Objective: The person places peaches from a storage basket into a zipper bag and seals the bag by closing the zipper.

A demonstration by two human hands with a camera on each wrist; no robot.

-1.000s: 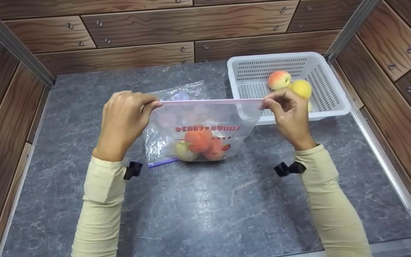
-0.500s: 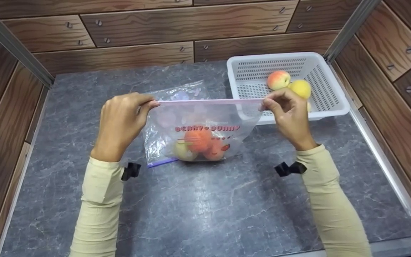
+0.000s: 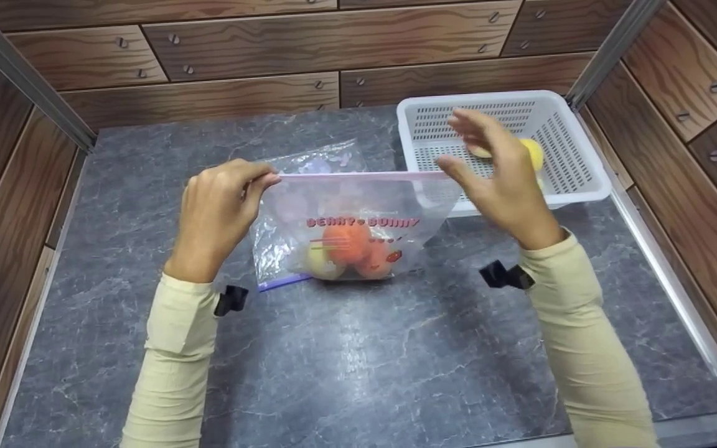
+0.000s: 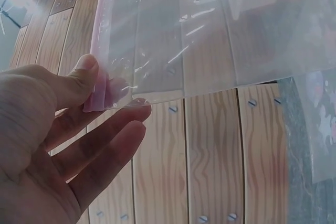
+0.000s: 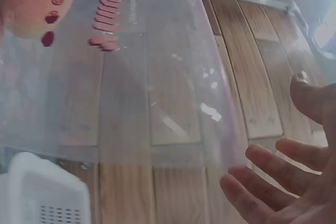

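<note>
A clear zip bag (image 3: pixel 371 199) with a pink strip along its top and red lettering hangs upright in front of me. Several fruits show through its plastic at the bottom: an orange one (image 3: pixel 347 241), a pinkish one (image 3: pixel 374 261) and a pale green one (image 3: pixel 323 261). My left hand (image 3: pixel 218 211) pinches the bag's top left corner between thumb and fingers; the left wrist view shows this grip on the pink strip (image 4: pixel 98 40). Beside the top right corner, my right hand (image 3: pixel 505 183) is spread, thumb apart from fingers, holding nothing. In the right wrist view its fingertips (image 5: pixel 239 174) are near the bag's edge.
A white perforated basket (image 3: pixel 417 112) stands at the back right, with a yellow fruit (image 3: pixel 533 152) and other fruit partly hidden by my right hand. Behind the bag, another clear bag (image 3: pixel 277 255) with a purple strip lies flat on the grey marbled table (image 3: pixel 346 361). Wood-patterned panels surround it.
My right hand has let go of the bag's top right corner and its fingers have spread and lifted slightly. My left hand and the bag stay almost where they were.
</note>
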